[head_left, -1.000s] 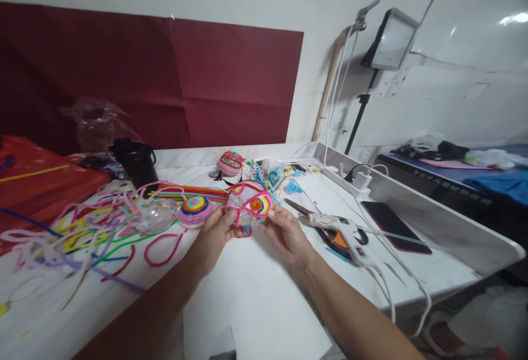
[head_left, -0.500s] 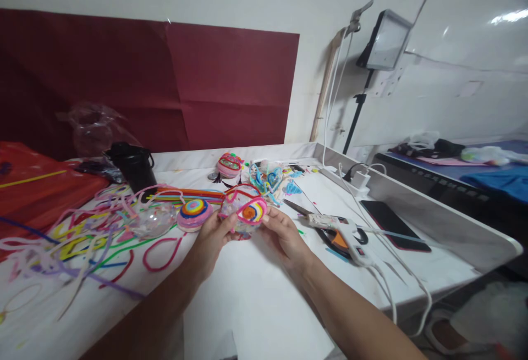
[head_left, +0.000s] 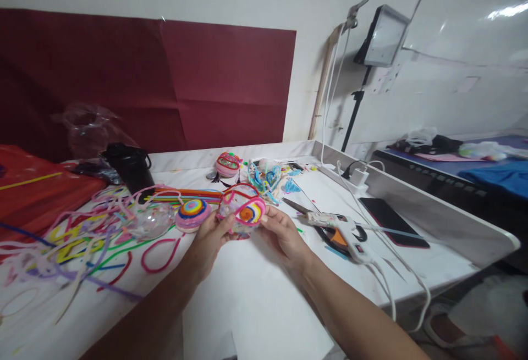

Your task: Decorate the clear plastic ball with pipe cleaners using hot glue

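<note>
Both my hands hold a clear plastic ball (head_left: 242, 210) wrapped with pink pipe cleaner and a coloured spiral, just above the white table (head_left: 256, 294). My left hand (head_left: 210, 237) grips its left side, fingers curled around it. My right hand (head_left: 284, 233) pinches its right side. A finished spiral-covered dome (head_left: 192, 212) lies on the table just left of the ball, and a clear half shell (head_left: 152, 221) sits further left.
Loose pipe cleaners (head_left: 78, 239) sprawl over the left of the table. A glue gun (head_left: 344, 233) with its cord and scissors (head_left: 297, 206) lie to the right, a phone (head_left: 390, 214) beyond. A black cup (head_left: 130, 169), a red bag (head_left: 37, 195) and another decorated ball (head_left: 228, 164) stand behind.
The ball has been turned in my hands, so the spiral patch now faces more toward me. The view has shifted slightly.
</note>
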A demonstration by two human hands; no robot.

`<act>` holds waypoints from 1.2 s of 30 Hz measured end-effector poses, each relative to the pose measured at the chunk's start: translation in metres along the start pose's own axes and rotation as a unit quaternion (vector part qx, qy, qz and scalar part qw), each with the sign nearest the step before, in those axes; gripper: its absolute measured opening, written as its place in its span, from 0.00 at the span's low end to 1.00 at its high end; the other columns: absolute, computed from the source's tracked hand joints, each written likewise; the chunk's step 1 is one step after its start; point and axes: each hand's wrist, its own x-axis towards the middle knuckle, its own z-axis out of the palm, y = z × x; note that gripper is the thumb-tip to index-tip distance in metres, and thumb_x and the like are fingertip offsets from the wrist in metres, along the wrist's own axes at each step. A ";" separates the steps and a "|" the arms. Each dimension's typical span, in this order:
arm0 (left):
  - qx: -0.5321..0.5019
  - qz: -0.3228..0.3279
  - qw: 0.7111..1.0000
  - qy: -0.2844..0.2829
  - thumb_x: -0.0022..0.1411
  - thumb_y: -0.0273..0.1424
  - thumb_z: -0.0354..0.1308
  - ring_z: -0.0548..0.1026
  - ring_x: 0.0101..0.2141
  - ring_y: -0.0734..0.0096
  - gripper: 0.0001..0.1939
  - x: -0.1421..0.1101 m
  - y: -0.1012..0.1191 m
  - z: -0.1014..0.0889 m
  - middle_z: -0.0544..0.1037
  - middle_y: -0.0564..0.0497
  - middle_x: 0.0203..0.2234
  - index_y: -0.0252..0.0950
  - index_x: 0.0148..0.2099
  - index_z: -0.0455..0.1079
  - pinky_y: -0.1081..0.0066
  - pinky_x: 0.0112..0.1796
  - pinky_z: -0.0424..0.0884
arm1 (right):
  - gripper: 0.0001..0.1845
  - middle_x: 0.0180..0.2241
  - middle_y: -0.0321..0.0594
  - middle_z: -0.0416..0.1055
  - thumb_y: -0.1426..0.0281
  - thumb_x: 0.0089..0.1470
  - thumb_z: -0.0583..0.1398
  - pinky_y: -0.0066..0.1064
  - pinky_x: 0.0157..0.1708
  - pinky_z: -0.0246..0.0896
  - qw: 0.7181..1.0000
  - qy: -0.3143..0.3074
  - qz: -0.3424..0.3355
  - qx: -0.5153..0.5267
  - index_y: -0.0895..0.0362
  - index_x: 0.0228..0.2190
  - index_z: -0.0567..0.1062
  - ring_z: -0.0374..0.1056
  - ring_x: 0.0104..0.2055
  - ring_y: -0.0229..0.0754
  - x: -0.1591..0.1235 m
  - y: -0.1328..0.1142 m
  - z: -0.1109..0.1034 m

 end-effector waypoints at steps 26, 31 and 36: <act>-0.009 -0.016 1.000 0.001 0.49 0.42 0.69 0.75 0.34 0.67 0.24 -0.002 0.001 0.001 0.79 0.50 0.33 0.35 0.44 0.71 0.69 0.34 0.71 | 0.09 0.28 0.37 0.77 0.66 0.46 0.69 0.35 0.41 0.64 1.000 0.004 0.012 0.008 0.56 0.29 0.77 0.72 0.33 0.42 -0.002 -0.004 0.004; -0.008 -0.020 1.000 0.002 0.47 0.42 0.70 0.74 0.33 0.69 0.24 -0.001 0.002 0.001 0.79 0.49 0.34 0.35 0.42 0.70 0.70 0.33 0.71 | 0.10 0.28 0.38 0.77 0.65 0.46 0.70 0.39 0.45 0.64 1.000 0.008 0.013 0.004 0.55 0.28 0.76 0.73 0.39 0.46 -0.002 -0.005 0.005; -0.012 -0.022 1.000 0.001 0.45 0.43 0.71 0.73 0.32 0.70 0.24 -0.001 0.001 0.001 0.76 0.52 0.31 0.36 0.40 0.70 0.72 0.32 0.70 | 0.09 0.28 0.38 0.77 0.66 0.46 0.69 0.39 0.46 0.63 1.000 0.002 0.013 0.011 0.55 0.28 0.76 0.73 0.39 0.46 -0.002 -0.005 0.006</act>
